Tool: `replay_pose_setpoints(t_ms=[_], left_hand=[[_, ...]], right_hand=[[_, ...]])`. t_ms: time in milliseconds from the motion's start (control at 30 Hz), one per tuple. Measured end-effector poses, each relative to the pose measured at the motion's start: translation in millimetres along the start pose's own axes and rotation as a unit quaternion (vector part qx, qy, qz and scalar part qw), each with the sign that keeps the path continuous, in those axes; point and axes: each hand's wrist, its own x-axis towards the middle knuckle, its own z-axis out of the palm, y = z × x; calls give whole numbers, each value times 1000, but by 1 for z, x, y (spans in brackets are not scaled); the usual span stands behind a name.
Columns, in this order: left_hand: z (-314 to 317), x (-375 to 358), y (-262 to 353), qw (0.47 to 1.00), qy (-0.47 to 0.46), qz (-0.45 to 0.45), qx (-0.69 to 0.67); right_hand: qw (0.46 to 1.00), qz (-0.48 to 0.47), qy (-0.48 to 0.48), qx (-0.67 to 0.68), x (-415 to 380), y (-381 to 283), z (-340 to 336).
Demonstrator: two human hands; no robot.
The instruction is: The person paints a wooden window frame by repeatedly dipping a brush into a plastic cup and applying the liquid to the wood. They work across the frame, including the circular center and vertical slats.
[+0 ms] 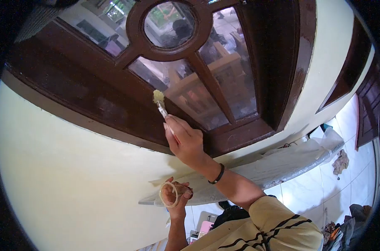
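Plastic sheeting [257, 172], a crumpled cloth [340, 162] and white floor tiles [298, 190]

The sheeting stretches beside the cream wall [68, 154], below and right of the right hand [183, 140]; the cloth lies farther right, a fabric heap [352, 226] below it. A dark panelled door [370, 98] stands far right; a pink item [206, 226], unidentifiable, sits right of the left hand [180, 206].

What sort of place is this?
Probably a room in somebody's house, maybe being painted. You can see a brown-framed window, a shiny tiled floor and a brush in the person's right hand.
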Motion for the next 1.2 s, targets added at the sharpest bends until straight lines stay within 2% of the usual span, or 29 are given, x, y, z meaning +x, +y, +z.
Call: replay_pose_setpoints(t_ms=[300,500,600,700,800,1067,1200], left_hand=[[6,3,-2,1000,-17,12,-11],[6,3,-5,1000,-17,16,-10],[11,0,-3,1000,-15,26,5],[9,0,-5,999,-18,36,21],[9,0,-5,999,-22,34,12],[11,-3,-9,999,-36,39,-7],[13,-3,-3,999,-25,11,-29]], right_hand=[[997,37,-71,-2,-5,5,-21],[984,172,-34,10,14,-2,-53],[988,135,5,74,34,14,-49],[985,121,-36,119,50,25,-44],[984,124,-87,91,51,32,-39],[973,183,-125,63,27,38,-63],[960,225,-165,30,21,38,-67]])
